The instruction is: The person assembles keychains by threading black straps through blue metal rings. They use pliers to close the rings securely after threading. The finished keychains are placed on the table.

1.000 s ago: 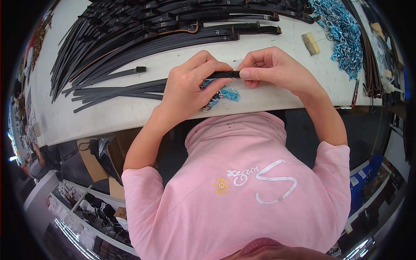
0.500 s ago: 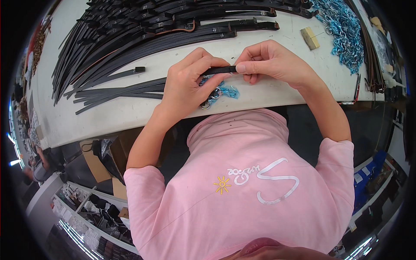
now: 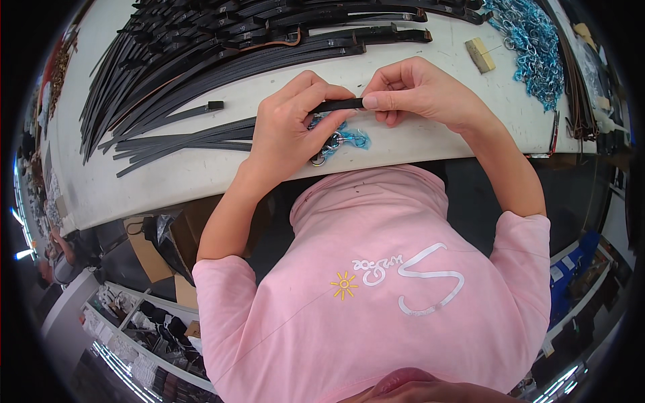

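White table carries piled black straps and blue-wrapped rings. Left hand and right hand both pinch one short black strap, lying left-to-right between them, just above a metal clip.
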Demonstrator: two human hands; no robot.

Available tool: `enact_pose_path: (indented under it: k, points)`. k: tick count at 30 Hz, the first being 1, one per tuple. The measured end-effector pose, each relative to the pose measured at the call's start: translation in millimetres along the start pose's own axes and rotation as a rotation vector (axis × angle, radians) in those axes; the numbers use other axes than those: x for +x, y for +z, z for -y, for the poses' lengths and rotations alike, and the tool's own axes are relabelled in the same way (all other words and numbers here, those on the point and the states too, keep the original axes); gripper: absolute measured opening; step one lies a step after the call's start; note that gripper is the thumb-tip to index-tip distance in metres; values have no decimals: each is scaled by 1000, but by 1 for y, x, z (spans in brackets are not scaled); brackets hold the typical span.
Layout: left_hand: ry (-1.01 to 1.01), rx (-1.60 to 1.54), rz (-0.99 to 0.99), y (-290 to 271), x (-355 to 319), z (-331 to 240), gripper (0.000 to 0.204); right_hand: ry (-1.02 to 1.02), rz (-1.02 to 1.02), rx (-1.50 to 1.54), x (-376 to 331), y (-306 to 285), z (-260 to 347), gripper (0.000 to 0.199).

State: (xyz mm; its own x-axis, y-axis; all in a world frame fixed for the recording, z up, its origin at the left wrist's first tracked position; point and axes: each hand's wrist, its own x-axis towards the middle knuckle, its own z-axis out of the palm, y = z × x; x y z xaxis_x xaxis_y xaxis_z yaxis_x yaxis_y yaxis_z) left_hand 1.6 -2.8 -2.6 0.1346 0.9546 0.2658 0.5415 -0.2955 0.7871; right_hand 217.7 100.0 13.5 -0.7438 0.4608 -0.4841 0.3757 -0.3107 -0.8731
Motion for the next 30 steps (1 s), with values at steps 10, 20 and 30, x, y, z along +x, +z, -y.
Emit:
enact_pose_path:
  k: [10, 20, 30]
  points:
    - [-75, -36, 2, 3, 1, -8, 20, -7, -41, -48, 1, 6, 0, 31]
    - [-49, -81, -25, 1, -3, -5, 18, -60, -62, 35, -9, 6, -6, 26]
    - [-18, -30, -7, 1, -6, -1, 19, -89, -70, -55, -6, 9, -7, 25]
